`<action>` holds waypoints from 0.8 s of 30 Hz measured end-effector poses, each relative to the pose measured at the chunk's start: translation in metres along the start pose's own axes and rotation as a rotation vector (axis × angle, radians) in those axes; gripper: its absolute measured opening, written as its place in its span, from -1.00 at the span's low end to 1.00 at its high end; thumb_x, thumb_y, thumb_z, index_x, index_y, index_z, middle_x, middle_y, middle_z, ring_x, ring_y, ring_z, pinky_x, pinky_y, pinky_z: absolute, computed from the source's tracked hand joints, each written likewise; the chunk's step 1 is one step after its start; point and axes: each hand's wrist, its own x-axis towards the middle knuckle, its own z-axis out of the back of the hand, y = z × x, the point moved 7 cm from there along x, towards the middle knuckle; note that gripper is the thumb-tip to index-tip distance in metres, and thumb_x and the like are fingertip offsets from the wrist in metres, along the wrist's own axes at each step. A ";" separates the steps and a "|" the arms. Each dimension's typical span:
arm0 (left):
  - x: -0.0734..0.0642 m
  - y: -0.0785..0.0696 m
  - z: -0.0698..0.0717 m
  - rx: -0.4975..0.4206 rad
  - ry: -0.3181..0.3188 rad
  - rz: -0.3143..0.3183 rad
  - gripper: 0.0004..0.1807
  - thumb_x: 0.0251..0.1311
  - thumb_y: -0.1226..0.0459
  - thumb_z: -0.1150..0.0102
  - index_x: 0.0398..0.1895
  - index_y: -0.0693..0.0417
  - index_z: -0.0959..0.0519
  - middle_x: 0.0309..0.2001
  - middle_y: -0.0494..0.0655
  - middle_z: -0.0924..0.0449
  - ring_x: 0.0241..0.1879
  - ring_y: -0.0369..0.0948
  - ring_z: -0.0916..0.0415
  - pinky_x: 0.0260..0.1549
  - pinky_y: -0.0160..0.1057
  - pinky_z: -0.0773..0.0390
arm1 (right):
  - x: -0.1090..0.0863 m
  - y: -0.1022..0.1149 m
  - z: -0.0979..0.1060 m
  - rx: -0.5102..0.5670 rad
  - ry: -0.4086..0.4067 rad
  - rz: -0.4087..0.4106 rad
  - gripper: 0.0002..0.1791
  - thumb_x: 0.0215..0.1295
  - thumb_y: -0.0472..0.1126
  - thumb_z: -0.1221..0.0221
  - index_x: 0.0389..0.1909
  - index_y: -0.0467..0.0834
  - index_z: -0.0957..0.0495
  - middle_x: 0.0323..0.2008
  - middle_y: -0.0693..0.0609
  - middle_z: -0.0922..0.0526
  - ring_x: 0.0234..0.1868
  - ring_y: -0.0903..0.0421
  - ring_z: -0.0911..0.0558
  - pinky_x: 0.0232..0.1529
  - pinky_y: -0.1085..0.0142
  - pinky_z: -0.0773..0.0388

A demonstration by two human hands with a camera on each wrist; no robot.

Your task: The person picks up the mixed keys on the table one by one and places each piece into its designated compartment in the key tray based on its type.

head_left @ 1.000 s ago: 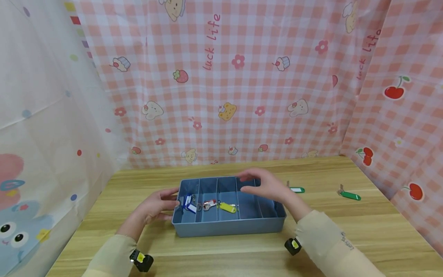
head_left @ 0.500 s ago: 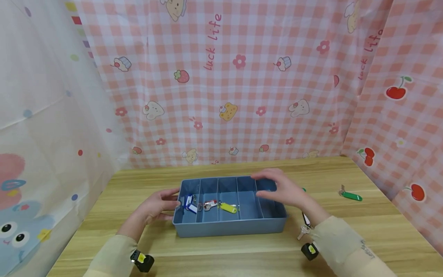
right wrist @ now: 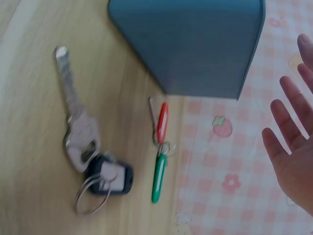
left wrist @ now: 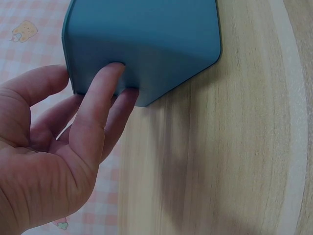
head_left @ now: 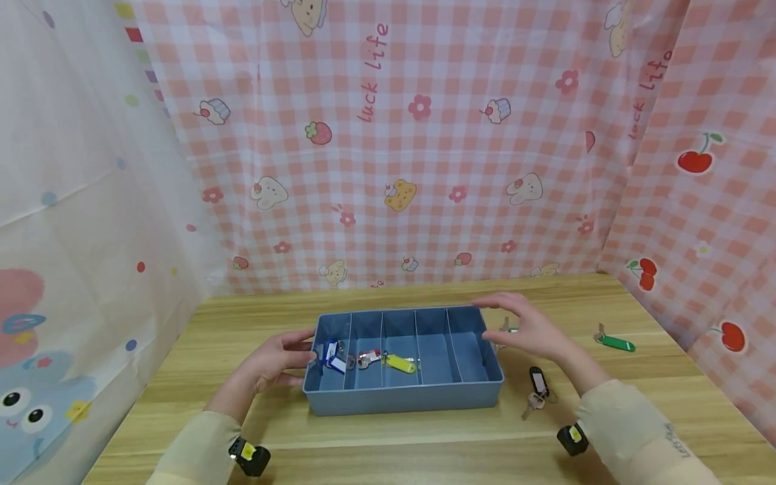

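A blue-grey divided box lies on the table. My left hand touches its left end; in the left wrist view its fingers press the outer wall, one tip at the rim. Keys with blue tags lie in the leftmost compartment. A red-tagged key lies in the second, a yellow-tagged key in the third. My right hand, fingers spread and holding nothing, hovers past the box's right end. Below it lie a black-tagged key and, partly covered, a green-tagged key and a red-tagged key.
Another green-tagged key lies farther right on the wooden table. A checked pink cloth hangs behind the table and along its right side. A white patterned cloth hangs at the left.
My right hand has moved right, from above the box's right compartments to beyond its right end. The black-tagged key has come into sight. My left hand and the box stay put.
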 end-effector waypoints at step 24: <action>-0.001 -0.001 -0.001 0.001 0.001 0.005 -0.30 0.31 0.44 -0.15 0.50 0.23 -0.17 0.37 0.42 -0.22 0.03 0.04 -0.55 -0.18 0.06 -0.67 | -0.054 -0.034 0.018 -0.088 0.033 0.016 -0.39 0.13 -0.22 -0.43 0.24 -0.15 -0.52 0.21 -0.11 -0.54 0.23 -0.02 -0.41 0.08 -0.24 -0.40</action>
